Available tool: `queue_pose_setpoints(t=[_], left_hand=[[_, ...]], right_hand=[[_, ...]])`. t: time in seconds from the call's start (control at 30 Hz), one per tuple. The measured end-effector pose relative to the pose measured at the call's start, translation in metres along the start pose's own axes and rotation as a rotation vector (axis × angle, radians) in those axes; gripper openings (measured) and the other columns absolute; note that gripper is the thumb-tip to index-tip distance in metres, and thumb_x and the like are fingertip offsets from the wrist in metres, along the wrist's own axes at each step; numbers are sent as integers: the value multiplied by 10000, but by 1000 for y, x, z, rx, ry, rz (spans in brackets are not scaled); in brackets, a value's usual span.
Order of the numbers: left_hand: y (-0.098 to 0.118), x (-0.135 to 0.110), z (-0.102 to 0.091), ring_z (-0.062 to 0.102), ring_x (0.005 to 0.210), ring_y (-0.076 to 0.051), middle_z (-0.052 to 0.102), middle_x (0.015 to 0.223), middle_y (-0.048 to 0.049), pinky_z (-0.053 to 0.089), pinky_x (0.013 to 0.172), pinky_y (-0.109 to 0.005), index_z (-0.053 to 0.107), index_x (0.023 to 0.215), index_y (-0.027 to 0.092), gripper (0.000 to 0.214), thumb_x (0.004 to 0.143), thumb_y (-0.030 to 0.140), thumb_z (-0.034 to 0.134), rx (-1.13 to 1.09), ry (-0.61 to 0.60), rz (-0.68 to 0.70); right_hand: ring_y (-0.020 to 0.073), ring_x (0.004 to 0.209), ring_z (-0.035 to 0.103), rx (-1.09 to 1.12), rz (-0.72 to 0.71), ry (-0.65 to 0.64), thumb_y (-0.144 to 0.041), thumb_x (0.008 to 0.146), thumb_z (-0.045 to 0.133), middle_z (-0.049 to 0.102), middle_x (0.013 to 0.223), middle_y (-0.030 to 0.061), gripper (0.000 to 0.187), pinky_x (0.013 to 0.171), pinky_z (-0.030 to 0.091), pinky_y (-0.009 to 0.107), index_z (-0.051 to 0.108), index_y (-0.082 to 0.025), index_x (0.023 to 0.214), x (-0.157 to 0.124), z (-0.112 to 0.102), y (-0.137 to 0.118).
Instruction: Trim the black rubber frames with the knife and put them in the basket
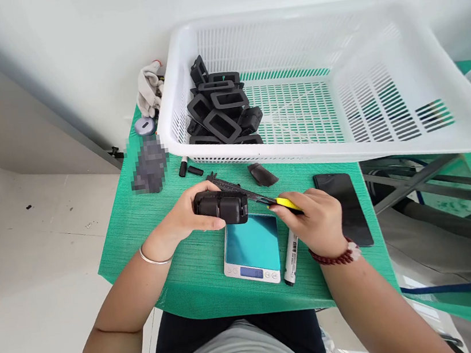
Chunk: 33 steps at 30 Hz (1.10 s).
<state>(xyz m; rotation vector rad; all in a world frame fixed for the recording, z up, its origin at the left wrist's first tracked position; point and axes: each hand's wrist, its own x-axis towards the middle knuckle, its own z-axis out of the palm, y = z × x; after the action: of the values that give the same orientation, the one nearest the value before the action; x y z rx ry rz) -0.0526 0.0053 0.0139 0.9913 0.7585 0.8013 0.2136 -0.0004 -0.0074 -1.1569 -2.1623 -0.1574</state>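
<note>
My left hand is closed around a black rubber block-shaped part, held just above a small digital scale with a blue-green pan. My right hand grips a yellow-handled cutting tool whose thin blade end touches the right side of the black part. A white marker pen lies on the green mat under my right hand, beside the scale. A loose black scrap lies behind the hands.
A big white slotted basket stands at the back, with several black rubber frames piled in its left corner. A dark phone lies to the right. A work glove, a small round tin and black bits sit at left.
</note>
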Motion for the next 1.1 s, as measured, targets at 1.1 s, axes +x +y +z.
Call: queue_pose_setpoints(t=[1.1], left_hand=[[-4, 0, 2, 525, 545, -105, 580, 606, -4, 383, 503, -216, 631, 662, 114, 386, 539, 424, 825, 9, 17, -78]], right_hand=[[106, 471, 523, -41, -108, -7, -355, 838, 664, 665, 592, 5, 212, 524, 351, 273, 609, -157, 785, 2, -1, -12]])
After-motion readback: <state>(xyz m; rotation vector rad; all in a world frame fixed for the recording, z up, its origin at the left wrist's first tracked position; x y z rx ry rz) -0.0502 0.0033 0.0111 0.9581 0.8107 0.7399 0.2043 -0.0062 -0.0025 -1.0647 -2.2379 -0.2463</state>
